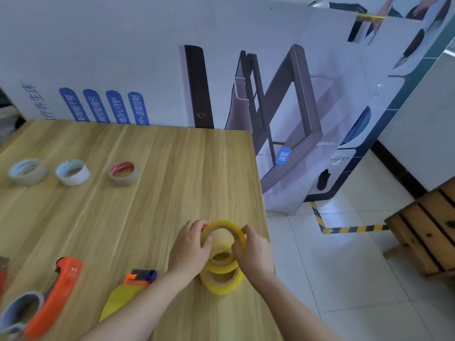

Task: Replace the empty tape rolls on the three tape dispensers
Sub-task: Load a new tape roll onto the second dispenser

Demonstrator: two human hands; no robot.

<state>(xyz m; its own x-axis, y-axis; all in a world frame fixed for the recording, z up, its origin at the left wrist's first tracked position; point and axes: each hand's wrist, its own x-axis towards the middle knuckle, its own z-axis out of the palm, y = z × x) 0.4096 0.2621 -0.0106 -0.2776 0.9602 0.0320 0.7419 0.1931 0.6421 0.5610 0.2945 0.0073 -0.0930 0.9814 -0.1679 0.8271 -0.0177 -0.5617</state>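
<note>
Our forearms came in from the bottom edge, and both hands met near the right edge of the counter (172,180). The left hand (189,247) and the right hand (254,253) each gripped the top yellow roll (222,223) with curled fingers, one on each side. It stood tilted, just above the lower yellow rolls (221,284) of the stack. The orange tape dispenser (59,296) lay at the near left, well apart, and a second dispenser (139,276) lay between. We judged the danger to be the counter edge. If the fingers slipped or pushed the lower rolls, a roll could fall to the tiled floor (344,267).
</note>
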